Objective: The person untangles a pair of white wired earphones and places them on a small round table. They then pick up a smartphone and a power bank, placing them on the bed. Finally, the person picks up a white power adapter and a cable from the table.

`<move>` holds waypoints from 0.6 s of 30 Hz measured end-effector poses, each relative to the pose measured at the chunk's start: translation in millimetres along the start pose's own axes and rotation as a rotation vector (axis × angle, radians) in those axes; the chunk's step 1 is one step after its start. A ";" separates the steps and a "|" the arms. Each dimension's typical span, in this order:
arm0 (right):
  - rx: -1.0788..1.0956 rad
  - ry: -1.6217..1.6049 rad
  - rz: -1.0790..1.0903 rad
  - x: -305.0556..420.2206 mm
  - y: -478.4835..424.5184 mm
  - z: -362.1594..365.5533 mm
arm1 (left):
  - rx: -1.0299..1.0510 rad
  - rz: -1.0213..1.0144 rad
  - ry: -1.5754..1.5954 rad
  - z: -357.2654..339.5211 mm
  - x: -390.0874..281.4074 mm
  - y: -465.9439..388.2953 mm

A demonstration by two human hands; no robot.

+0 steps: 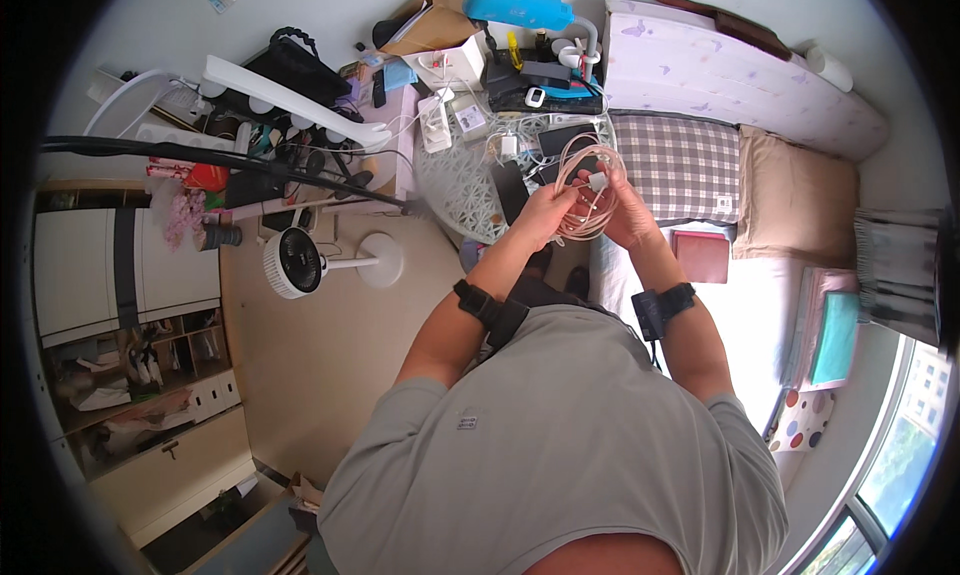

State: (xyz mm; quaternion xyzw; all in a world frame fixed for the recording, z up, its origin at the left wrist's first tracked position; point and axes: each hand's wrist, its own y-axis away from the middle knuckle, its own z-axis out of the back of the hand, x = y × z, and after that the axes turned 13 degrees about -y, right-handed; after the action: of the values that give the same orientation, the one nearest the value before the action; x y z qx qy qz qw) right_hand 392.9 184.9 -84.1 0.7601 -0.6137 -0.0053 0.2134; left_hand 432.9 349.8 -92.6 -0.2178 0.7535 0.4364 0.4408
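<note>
Between my two hands is a loosely coiled cable with a pale pink, translucent look. My left hand grips the coil's left side, thumb on top. My right hand holds its right side, and a small white plug shows by the right fingers. The coil is held above the near right edge of a round table with a patterned cover. Just left of my left hand a dark flat device lies on the table. A dark flat object lies beyond the coil, partly hidden by it.
A white power strip, a white adapter and loose cables crowd the table. A blue desk lamp stands at the back. At right is a bed with a checked pillow; at left, a white fan stands on the floor.
</note>
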 end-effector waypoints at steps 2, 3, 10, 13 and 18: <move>0.015 0.174 0.056 1.8 -7.9 -9.7 | -0.033 -0.068 -0.166 5.4 0.1 -11.1; 0.027 0.262 0.076 1.3 -14.3 -15.3 | -0.032 -0.082 -0.211 7.3 -3.5 -13.6; -0.233 0.325 0.225 -12.8 -59.2 -4.6 | 0.127 0.022 -0.194 34.3 -24.4 -21.3; -0.236 0.364 0.217 -20.0 -75.5 -8.6 | 0.158 -0.035 0.075 45.5 -15.0 -32.7; -0.225 0.466 0.226 -35.3 -102.2 -23.5 | 0.278 -0.006 0.116 72.9 -20.3 -38.4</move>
State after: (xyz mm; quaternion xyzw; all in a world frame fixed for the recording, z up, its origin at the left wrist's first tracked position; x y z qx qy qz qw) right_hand 485.7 241.3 -105.5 0.6393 -0.6244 0.1253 0.4309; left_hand 505.3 390.4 -110.0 -0.1821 0.8303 0.3132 0.4236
